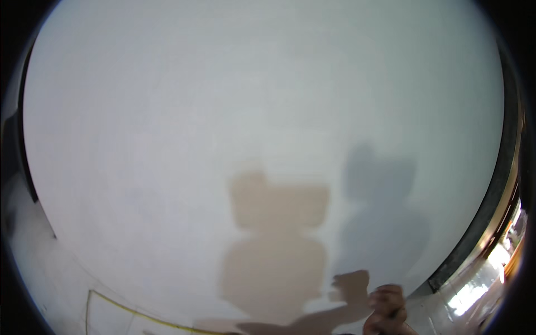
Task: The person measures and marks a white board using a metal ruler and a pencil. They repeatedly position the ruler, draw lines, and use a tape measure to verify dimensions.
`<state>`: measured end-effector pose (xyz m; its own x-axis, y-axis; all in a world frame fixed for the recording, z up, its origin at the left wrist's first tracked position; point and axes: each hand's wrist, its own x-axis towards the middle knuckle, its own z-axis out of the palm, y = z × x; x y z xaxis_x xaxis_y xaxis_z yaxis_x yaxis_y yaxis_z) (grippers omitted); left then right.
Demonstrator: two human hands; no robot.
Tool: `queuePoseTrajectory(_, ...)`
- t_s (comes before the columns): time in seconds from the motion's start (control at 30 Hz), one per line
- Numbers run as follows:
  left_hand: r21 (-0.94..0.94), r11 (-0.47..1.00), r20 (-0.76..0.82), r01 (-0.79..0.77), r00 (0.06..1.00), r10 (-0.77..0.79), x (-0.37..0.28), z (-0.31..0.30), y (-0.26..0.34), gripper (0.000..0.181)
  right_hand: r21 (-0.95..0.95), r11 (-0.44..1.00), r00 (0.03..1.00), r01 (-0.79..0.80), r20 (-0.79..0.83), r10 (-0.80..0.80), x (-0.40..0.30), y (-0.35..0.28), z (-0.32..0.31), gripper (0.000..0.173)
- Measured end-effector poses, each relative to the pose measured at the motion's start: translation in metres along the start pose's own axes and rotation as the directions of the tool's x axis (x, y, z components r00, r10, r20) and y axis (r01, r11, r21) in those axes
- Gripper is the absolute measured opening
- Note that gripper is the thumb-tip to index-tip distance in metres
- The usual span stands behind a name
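My right hand [387, 307] is at the bottom edge, right of centre, with its fingers curled. It is blurred, and a small dark spot shows among the fingers, so whether it holds something cannot be told. The hand is close in front of a broad white wall [167, 125], though contact with it is not clear. A sharp brown shadow of a hand and arm falls on the wall just left of it. My left hand is out of view. Two softer shadows of a head and shoulders, one tan and one bluish, lie on the wall's lower part.
A thin yellow line [157, 320] with a corner runs along the tiled floor [113, 320] at the lower left. Dark strips edge the wall at left and right. Past the right strip [465, 247] lies shiny floor with bright reflections.
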<state>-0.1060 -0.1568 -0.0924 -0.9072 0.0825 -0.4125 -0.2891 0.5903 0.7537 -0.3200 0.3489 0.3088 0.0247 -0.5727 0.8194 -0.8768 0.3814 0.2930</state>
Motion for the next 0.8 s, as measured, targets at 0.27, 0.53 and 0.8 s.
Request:
queuePoseTrajectory(0.27,0.261,0.925,-0.206,-0.275,0.921,0.332,-0.052,-0.295,0.356,0.028,0.294,0.955,0.896,0.031,0.415,-0.156,0.137,0.048,0.076,0.046)
queuePoseTrajectory(0.53,0.662,0.440,-0.303,-0.607,0.321,0.898,-0.122,-0.436,0.598,0.032,0.010,1.000,0.861,0.028,0.507,-0.029,0.331,0.102,-0.063,0.040)
queuePoseTrajectory(0.8,0.970,0.007,-0.089,-0.244,-0.325,0.942,-0.026,-0.398,0.672,0.046,-0.500,0.865,0.997,-0.052,0.025,0.074,0.268,0.143,-0.102,0.034)
